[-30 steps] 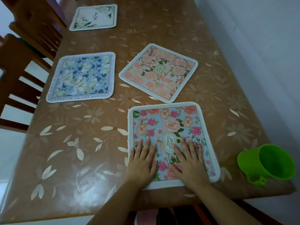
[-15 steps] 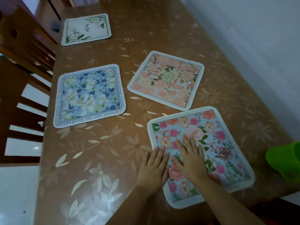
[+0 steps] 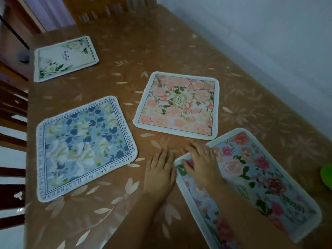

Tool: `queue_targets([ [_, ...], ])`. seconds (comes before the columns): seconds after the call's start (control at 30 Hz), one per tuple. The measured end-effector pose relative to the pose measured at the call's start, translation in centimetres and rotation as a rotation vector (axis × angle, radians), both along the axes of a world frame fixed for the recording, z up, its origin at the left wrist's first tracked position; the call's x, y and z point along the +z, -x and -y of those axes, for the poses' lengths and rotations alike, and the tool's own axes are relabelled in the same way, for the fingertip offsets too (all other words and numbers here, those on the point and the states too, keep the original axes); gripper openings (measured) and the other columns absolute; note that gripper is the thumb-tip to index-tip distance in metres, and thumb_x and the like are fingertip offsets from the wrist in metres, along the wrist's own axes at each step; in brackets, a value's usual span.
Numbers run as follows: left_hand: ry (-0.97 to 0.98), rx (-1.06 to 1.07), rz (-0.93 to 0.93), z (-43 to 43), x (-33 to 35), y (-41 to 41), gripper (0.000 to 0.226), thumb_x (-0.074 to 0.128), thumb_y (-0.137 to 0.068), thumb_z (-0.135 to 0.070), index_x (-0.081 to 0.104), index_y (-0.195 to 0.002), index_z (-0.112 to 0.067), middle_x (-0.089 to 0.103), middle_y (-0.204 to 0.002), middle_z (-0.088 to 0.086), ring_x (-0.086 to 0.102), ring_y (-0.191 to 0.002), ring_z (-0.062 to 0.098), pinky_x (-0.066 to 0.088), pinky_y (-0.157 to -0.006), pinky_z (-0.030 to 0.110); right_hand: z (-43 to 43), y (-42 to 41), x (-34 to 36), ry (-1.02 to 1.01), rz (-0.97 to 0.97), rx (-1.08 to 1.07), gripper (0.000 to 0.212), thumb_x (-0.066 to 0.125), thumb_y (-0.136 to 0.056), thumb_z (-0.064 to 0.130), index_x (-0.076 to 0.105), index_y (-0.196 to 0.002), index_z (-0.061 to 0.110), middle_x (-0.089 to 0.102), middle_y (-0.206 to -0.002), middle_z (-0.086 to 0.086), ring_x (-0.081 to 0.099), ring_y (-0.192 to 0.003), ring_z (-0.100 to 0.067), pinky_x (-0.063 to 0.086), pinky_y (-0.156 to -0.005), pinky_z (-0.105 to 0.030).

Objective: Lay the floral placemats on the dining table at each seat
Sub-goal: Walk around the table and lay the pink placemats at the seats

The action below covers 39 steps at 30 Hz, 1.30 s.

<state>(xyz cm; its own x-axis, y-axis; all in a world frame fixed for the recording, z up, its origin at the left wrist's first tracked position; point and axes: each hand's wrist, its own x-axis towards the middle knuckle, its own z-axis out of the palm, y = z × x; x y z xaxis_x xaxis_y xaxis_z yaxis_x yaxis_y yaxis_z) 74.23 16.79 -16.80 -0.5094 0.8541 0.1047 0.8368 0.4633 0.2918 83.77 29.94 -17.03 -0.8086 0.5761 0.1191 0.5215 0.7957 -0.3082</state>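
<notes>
Four flower placemats lie on the brown table [image 3: 125,42]. Far to the left of the fingers, and further away, is the white mat [image 3: 65,58] with green leaves. Just left of the fingers is the blue mat [image 3: 84,148] with words round its rim. Both sit by the wooden chairs [image 3: 12,123].

The left hand [image 3: 159,175] lies flat on the bare table. Its fingers [image 3: 164,155] are straight and close together, and they hold nothing. It is just beside the rose mat's left rim. Ahead of the fingertips, a little way off, is the pink mat [image 3: 179,105], turned a bit crooked.

The right hand [image 3: 201,164] lies flat too, with loose fingers that grip nothing. Its palm rests on the left corner of the rose mat [image 3: 260,177], and the fingertips reach past the rim toward the pink mat. They are blurry, so I cannot tell if they touch the table. The rose mat lies slanted, and its lower end looks close to the table's near edge. Far to the right of the fingers peeks something green [image 3: 327,177].

I think the job now is to set this last mat straight at its seat. Press softly with flat palms, so the mat slides and does not bunch up. Put the left hand on the mat too, so both hands steer. Turn it until its rim runs along the table edge. Take care not to bump the green thing.
</notes>
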Motion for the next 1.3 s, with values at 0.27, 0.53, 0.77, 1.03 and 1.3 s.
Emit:
queue_targets([
  [0.27,-0.101,-0.018,-0.035,-4.1,-0.2,5.0,0.043,0.070,-0.078,-0.016,0.058,-0.117,-0.005,0.056,-0.127,0.017,0.049,-0.118,0.036,0.040,-0.093,0.053,-2.3,4.3,-0.2,-0.020,-0.082,-0.023,0.043,0.066,-0.075,0.034,0.058,-0.111,0.011,0.060,-0.113,-0.011,0.054,-0.109,-0.031,0.043,-0.095,-0.045],
  [0.53,-0.185,-0.003,0.045,-6.2,-0.9,7.6,0.037,0.070,-0.079,-0.015,0.061,-0.113,-0.006,0.057,-0.124,0.017,0.049,-0.117,0.036,0.041,-0.095,0.052,-4.3,6.8,-0.4,0.038,-0.186,-0.105,0.034,0.076,-0.068,0.028,0.063,-0.096,0.014,0.063,-0.103,-0.007,0.057,-0.102,-0.030,0.045,-0.086,-0.045],
  [0.77,-0.248,-0.062,0.086,-8.0,-0.9,9.6,0.037,0.078,-0.069,-0.012,0.066,-0.102,-0.002,0.062,-0.108,0.020,0.057,-0.099,0.038,0.047,-0.086,0.047,-4.7,7.3,-0.6,-0.009,-0.285,-0.096,0.020,0.071,-0.076,0.020,0.067,-0.092,0.009,0.066,-0.095,-0.010,0.061,-0.093,-0.028,0.051,-0.080,-0.041],
  [1.03,-0.292,-0.283,0.013,-8.3,-0.1,10.9,0.023,0.078,-0.064,0.002,0.069,-0.085,0.002,0.069,-0.086,0.016,0.064,-0.081,0.033,0.055,-0.066,0.039,-5.5,7.9,-0.7,-0.004,-0.355,-0.122,0.018,0.072,-0.074,0.028,0.067,-0.080,0.011,0.066,-0.082,-0.005,0.060,-0.082,-0.023,0.047,-0.074,-0.030],
  [1.3,-0.314,-0.102,0.208,-8.6,1.8,10.5,0.018,0.075,-0.067,0.003,0.072,-0.083,-0.003,0.068,-0.079,0.011,0.063,-0.077,0.029,0.055,-0.064,0.036,-5.1,6.9,0.5,0.112,-0.367,-0.019,0.020,0.074,-0.071,0.017,0.067,-0.088,0.009,0.066,-0.088,-0.006,0.060,-0.086,-0.024,0.049,-0.077,-0.035],
])
